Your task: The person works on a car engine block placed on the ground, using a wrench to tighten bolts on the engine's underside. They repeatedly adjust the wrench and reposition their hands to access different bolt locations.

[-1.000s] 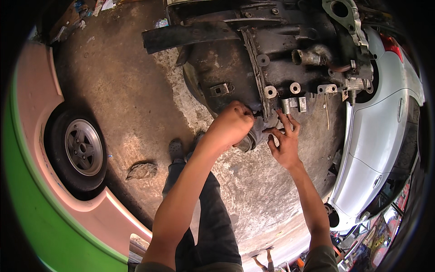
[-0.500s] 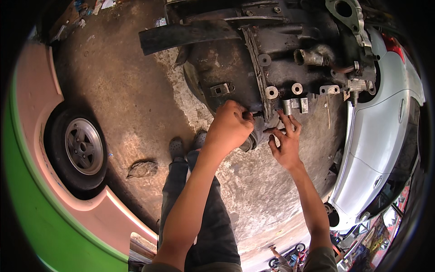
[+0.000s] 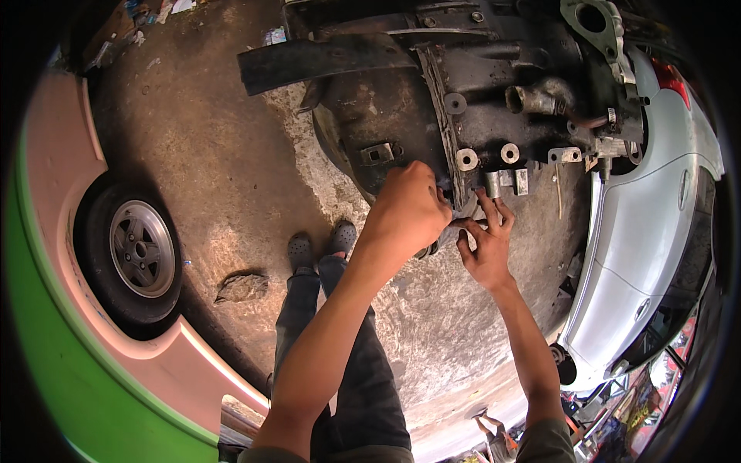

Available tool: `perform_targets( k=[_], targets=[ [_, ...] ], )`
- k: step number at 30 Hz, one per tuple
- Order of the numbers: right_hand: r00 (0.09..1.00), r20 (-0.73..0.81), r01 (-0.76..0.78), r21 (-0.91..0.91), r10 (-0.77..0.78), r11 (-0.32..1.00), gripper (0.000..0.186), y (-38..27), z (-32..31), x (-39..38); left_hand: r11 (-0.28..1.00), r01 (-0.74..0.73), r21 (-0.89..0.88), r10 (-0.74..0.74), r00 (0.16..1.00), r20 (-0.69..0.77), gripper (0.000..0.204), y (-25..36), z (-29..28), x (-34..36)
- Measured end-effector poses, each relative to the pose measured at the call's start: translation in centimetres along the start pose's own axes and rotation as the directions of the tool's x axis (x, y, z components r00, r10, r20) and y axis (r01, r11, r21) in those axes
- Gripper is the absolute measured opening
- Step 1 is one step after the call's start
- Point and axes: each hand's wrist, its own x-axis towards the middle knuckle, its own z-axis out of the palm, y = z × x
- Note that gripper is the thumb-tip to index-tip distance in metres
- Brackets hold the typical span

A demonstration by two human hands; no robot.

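Observation:
A large dark, greasy engine and gearbox assembly (image 3: 494, 69) fills the upper middle and right. My left hand (image 3: 413, 207) is closed at the lower end of the joint flange (image 3: 444, 131), below a small square metal plate (image 3: 377, 154). Whatever its fingers hold is hidden behind the knuckles. My right hand (image 3: 488, 241) is just right of it, fingers bent and apart, with no held object showing. One fingertip of that hand is at a bare metal bracket (image 3: 494, 185) on the engine's lower side. A round part (image 3: 427, 251) shows partly under my left wrist.
A flat dark bar (image 3: 324, 63) juts left from the assembly. On the left stands a green and pink car body (image 3: 69, 309) with a wheel (image 3: 139, 245); a silver car (image 3: 641, 231) is at right. Stained concrete floor (image 3: 224, 154) lies between. A person (image 3: 500, 441) shows at the bottom.
My left hand has shifted right along the flange toward my right hand, its wrist turning so the back of the hand shows more. The right hand has barely moved.

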Motion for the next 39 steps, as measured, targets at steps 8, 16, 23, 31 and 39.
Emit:
perform_targets(
  k=[8,16,23,31,39],
  targets=[
    [1.0,-0.031,-0.008,-0.035,0.007,0.999,0.029,-0.2,0.5,0.0,0.984,-0.149,-0.095,0.14,0.985,-0.101,0.011,-1.5,1.8,-1.0],
    [1.0,-0.024,0.009,-0.007,-0.009,1.0,0.029,0.1,0.1,0.0,0.972,-0.198,-0.125,0.159,0.949,-0.271,0.011,-1.5,6.1,-3.9],
    [0.999,-0.04,0.004,-0.007,-0.004,1.0,0.029,-0.2,0.4,0.1,0.981,-0.159,-0.107,0.13,0.962,-0.24,0.014,-1.7,6.4,-4.3],
    [1.0,0.011,-0.006,-0.01,0.006,1.0,0.028,0.1,0.1,0.0,0.552,0.514,-0.657,-0.134,0.832,0.538,0.018,-3.6,4.4,-0.7],
    [1.0,0.012,0.012,0.0,-0.012,1.0,0.027,0.2,0.1,-0.1,0.573,0.555,-0.603,-0.242,0.817,0.523,0.011,-2.4,5.5,-0.4]
  ],
)
